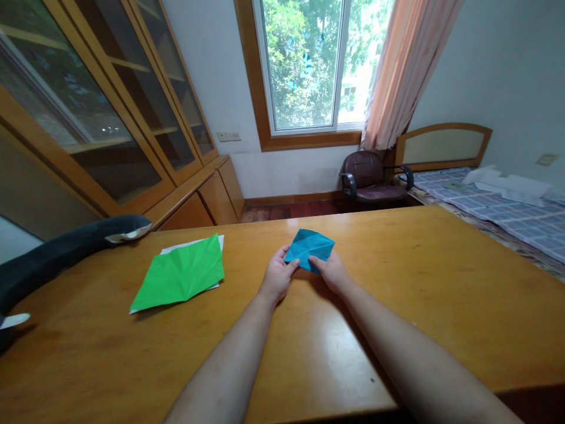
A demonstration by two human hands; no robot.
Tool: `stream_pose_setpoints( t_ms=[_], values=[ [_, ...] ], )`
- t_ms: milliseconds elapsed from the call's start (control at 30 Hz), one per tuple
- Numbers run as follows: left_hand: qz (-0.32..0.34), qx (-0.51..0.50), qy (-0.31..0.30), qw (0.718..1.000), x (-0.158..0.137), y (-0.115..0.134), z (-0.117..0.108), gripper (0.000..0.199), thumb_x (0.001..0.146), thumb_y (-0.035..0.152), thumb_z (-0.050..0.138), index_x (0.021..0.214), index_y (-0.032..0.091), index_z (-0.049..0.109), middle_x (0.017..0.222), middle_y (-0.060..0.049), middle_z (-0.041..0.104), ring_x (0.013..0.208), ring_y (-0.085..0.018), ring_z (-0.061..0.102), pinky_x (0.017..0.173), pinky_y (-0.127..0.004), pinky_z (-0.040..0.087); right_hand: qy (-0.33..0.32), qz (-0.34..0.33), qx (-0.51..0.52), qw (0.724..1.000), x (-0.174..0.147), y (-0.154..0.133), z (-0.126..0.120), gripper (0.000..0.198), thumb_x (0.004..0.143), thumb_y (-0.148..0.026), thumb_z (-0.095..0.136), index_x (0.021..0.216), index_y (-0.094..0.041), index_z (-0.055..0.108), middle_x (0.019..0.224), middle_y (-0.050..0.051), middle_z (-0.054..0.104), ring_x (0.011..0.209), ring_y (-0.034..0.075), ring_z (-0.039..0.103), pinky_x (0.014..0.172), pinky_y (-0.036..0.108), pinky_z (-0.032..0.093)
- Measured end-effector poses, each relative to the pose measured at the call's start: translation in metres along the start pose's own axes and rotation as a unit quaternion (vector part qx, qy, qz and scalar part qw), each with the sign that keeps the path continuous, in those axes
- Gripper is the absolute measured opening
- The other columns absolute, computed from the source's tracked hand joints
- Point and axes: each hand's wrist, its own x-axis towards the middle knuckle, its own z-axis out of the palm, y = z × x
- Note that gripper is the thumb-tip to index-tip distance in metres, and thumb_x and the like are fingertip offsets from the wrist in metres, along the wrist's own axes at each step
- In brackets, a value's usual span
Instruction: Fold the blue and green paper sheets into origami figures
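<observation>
A folded piece of blue paper (pixel 311 244) with crease lines is held just above the wooden table (pixel 388 259). My left hand (pixel 279 272) pinches its left corner, thumb on top and fingers behind. On the lower right edge, my right hand (pixel 332 270) grips the same paper, its thumb lying across the face and its other fingers mostly hidden underneath. To the left of my hands lies a creased green sheet of paper (pixel 183 271), with white paper (pixel 220 241) showing at its edges.
A dark plush-looking object (pixel 75 244) rests at the table's left edge. Behind it stands a glass-fronted cabinet (pixel 132 129). Beyond the table's far edge are a window (pixel 304 65), a maroon armchair (pixel 371 176) and, to the right, a bed (pixel 494 194).
</observation>
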Motion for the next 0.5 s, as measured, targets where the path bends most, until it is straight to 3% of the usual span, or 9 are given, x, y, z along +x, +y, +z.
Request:
stream_pose_setpoints(
  t_ms=[267, 367, 500],
  values=[
    [0.021, 0.105, 0.095, 0.99, -0.0004, 0.0071, -0.0012, 0.032, 0.055, 0.027, 0.078, 0.08, 0.015, 0.061, 0.065, 0.003, 0.062, 0.058, -0.009, 0.056, 0.058, -0.02, 0.045, -0.008, -0.01, 0.014, 1.0, -0.0024, -0.0051, 0.0027, 0.027, 0.054, -0.024, 0.076, 0.08, -0.022, 0.07, 0.086, 0.001, 0.073, 0.083, 0.021, 0.064, 0.087, 0.039, 0.048],
    [0.038, 0.107, 0.095, 0.989, -0.0002, 0.0093, -0.0012, 0.029, 0.056, 0.024, 0.078, 0.079, 0.014, 0.064, 0.061, 0.003, 0.062, 0.055, -0.008, 0.055, 0.056, -0.019, 0.043, -0.001, -0.009, 0.008, 1.0, -0.0022, -0.005, 0.0025, 0.022, 0.056, -0.022, 0.074, 0.077, -0.022, 0.07, 0.085, 0.001, 0.073, 0.083, 0.021, 0.064, 0.087, 0.038, 0.048],
    [0.038, 0.059, 0.072, 0.995, 0.0005, 0.008, -0.0028, 0.038, 0.053, 0.027, 0.082, 0.084, 0.014, 0.066, 0.069, 0.0, 0.068, 0.06, -0.009, 0.058, 0.06, -0.021, 0.047, -0.012, 0.015, 0.085, 0.996, -0.0003, -0.003, 0.002, 0.035, 0.055, -0.025, 0.077, 0.089, -0.022, 0.07, 0.091, 0.003, 0.073, 0.087, 0.023, 0.066, 0.088, 0.04, 0.049]
  ],
)
